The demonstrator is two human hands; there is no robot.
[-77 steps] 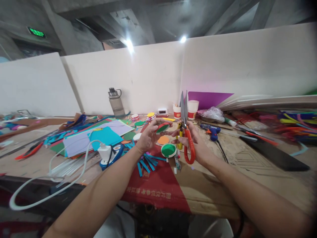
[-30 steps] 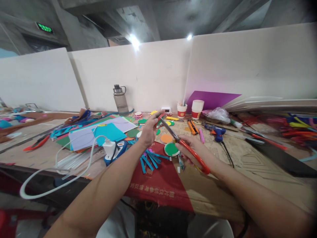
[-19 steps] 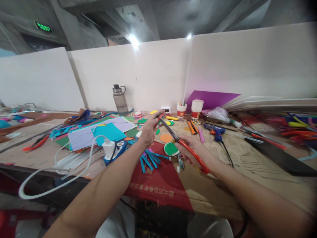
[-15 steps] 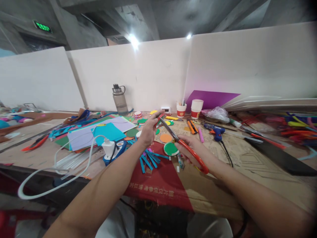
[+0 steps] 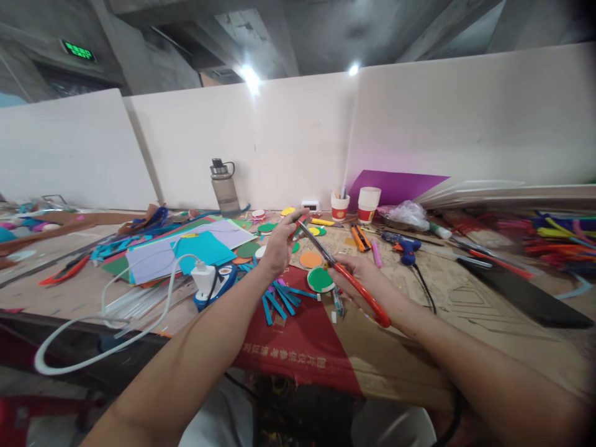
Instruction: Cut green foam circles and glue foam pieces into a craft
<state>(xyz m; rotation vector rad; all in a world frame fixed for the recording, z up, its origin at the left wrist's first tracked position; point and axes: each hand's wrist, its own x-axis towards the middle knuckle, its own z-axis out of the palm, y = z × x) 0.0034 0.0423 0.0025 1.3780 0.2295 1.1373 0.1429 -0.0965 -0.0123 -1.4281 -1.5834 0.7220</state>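
My left hand [image 5: 278, 247] is raised over the table and pinches a small red and green foam disc [image 5: 302, 223] edge-on. My right hand [image 5: 365, 284] grips red-handled scissors [image 5: 347, 276]. Their blades point up and left and meet the disc at my left fingertips. On the table just below lie a green disc on white [image 5: 320, 279] and an orange disc [image 5: 311, 259]. Blue foam strips [image 5: 279, 299] lie under my left wrist.
Coloured foam sheets [image 5: 186, 251] cover the left of the table, beside a white plug and cable [image 5: 201, 279]. A water bottle [image 5: 224, 187] and two paper cups [image 5: 354, 206] stand by the white partition. A blue glue gun [image 5: 401, 245] and an orange knife [image 5: 358, 238] lie to the right.
Earlier the scissors stood upright beside the disc. My right hand has since tilted them down and left, bringing the blades to the disc. Over the last second both hands barely move.
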